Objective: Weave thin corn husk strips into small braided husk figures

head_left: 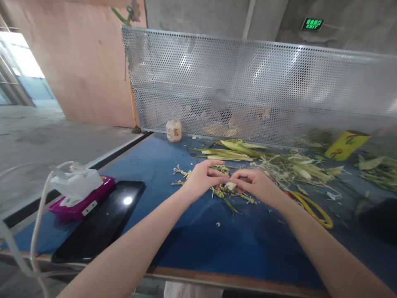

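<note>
My left hand (202,178) and my right hand (257,185) meet over the blue table, fingers pinched together. Between their fingertips is a small pale piece of husk (230,186). Both hands seem to grip it, though the fingers hide part of it. Green braided strands (218,193) lie under and around the fingers, with loose ends pointing toward me. Pale knotted strands (180,171) stick out past my left hand. Beyond the hands lies a pile of green and pale husk leaves (237,148). Yellow-handled scissors (314,211) rest right of my right wrist.
A black tablet (102,219) and a purple box (83,198) carrying a white charger (77,182) occupy the left. A jar (174,131) stands by the perforated metal screen (198,70). Shredded fibres (288,169) and a yellow roll (346,145) are at the right.
</note>
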`<state>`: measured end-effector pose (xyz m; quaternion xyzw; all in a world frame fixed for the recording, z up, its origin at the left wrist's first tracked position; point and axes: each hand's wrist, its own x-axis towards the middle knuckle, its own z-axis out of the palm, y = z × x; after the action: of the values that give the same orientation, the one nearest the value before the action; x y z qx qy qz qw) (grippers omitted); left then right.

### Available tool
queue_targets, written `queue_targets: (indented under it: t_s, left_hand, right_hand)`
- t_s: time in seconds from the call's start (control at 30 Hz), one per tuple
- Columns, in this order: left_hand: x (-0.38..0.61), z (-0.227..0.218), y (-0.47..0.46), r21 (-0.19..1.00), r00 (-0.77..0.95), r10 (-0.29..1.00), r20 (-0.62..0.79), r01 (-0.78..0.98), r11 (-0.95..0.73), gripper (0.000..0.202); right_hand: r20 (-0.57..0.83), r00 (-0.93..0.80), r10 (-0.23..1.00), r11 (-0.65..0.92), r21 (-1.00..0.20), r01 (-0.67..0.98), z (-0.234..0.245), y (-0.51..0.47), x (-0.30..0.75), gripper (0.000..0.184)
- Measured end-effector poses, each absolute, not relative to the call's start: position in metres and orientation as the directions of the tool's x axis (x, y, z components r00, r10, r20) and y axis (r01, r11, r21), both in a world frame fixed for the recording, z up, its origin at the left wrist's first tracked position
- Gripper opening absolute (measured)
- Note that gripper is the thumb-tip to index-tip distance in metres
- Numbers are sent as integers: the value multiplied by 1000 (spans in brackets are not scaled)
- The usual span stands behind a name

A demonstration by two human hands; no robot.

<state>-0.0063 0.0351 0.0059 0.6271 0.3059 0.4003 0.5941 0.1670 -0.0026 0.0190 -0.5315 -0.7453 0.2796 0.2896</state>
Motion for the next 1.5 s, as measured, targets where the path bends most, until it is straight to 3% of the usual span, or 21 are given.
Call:
queue_targets:
  t_s: [0.17,0.33,0.57,0.83,1.1,1.17,1.27,1.4,1.5]
  left_hand:
    - [-5,5,35,991,471,874,119,-107,-77,52]
    - [-5,8,29,960,439,865,245,15,-280,50]
    - [-5,10,22,810,417,767,488,110,-576,46]
    - [-7,10,23,754,464,721,515,153,-638,46]
    - [-15,19,22,640,560,656,505,267,-720,49]
    - [-15,19,23,647,572,652,498,257,-718,50]
    - [-13,16,26,750,537,692,482,155,-643,50]
    - [-11,9,35,911,534,770,349,-2,-412,57]
    - [-11,4,40,954,560,788,254,-10,-300,64]
  right_hand:
    - [186,-279,942,328,-687,649,17,-1,167,23]
    - [270,-232,934,355,-656,666,13,-1,164,16]
    - [133,-302,944,274,-824,496,13,-1,161,28]
    - [89,-329,940,232,-874,427,12,-1,162,33]
    - [-25,-342,939,35,-985,169,6,3,165,28]
    - [-35,-323,946,7,-992,127,6,3,165,25]
    - [-23,-300,954,22,-989,146,8,2,165,20]
    - [38,-294,955,148,-920,363,13,-1,164,18]
    - [99,-294,951,245,-824,512,17,-3,162,17]
